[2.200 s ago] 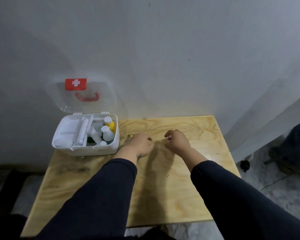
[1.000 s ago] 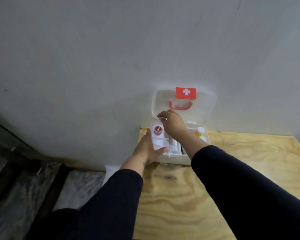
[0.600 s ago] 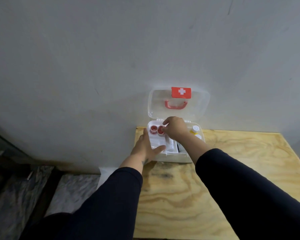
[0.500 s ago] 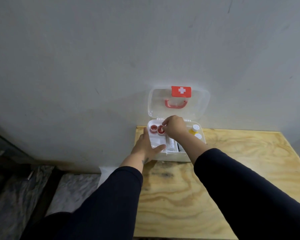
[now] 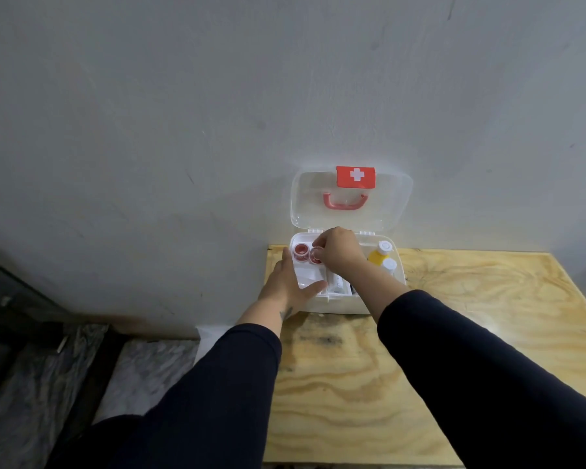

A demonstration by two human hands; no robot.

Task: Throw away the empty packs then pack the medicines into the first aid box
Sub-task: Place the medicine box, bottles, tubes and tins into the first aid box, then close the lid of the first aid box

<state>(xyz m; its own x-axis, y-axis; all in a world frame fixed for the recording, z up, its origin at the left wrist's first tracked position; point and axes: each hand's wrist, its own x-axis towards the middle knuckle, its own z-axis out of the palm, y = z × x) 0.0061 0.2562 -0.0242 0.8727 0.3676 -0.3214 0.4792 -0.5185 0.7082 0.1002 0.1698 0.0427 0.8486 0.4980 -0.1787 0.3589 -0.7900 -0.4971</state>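
Note:
The white first aid box (image 5: 344,304) stands open at the table's far left corner, its clear lid (image 5: 393,211) with a red cross leaning on the wall. My left hand (image 5: 290,282) grips the box's front left corner. My right hand (image 5: 339,252) reaches into the left compartment and pinches a small round red container (image 5: 315,258). A second red container (image 5: 299,251) sits just left of it. A yellow bottle (image 5: 379,253) and a white bottle (image 5: 389,265) stand in the right part of the box.
The plywood table (image 5: 420,367) stretches right and toward me. A grey wall (image 5: 217,113) rises directly behind the box. Left of the table the floor (image 5: 48,367) drops away, dark with a marbled pattern.
Both hands left the table's middle and went to the box as my view swung left. My right hand brought a second red container down beside the first; the left keeps hold of the corner.

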